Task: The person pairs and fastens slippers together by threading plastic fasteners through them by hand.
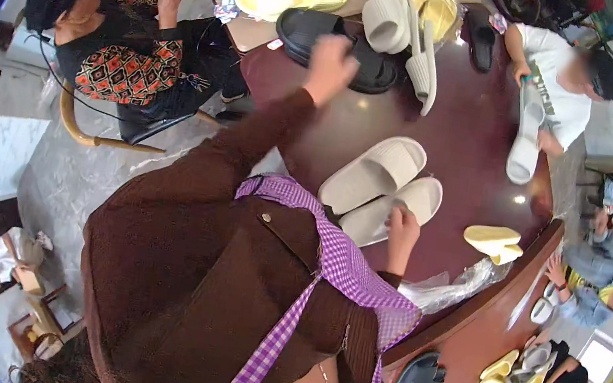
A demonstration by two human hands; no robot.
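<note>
Step in hand: by the look of it, the person is pairing slippers at the round table [483, 161], one hand steadying a pale pair while the other reaches out for a dark one.
Left hand [330, 65]: stretched far forward, loosely closed over the near edge of the black slippers [343, 44]; whether the fingers truly grip one or only rest on it I cannot tell, since the hand hides the contact.
Right hand [401, 228]: close to the body, fingers curled down onto the near one of the white slippers [381, 186], pressing or pinching its edge; nothing else is in this hand.
White slippers, place: flat on the table, side by side and touching, just ahead of the right hand and well short of the left.
White slippers, long axis: both run on a slant, toe ends up and to the right, away from the right hand, heel ends toward the body.
Black slippers, axis: lying roughly crosswise under the left hand, soles down.
Next move calls for: a firmer hold with the left hand, I judge, and a pull back toward the pale pair without sweeping the grey slippers [400, 28] just beyond it.
</note>
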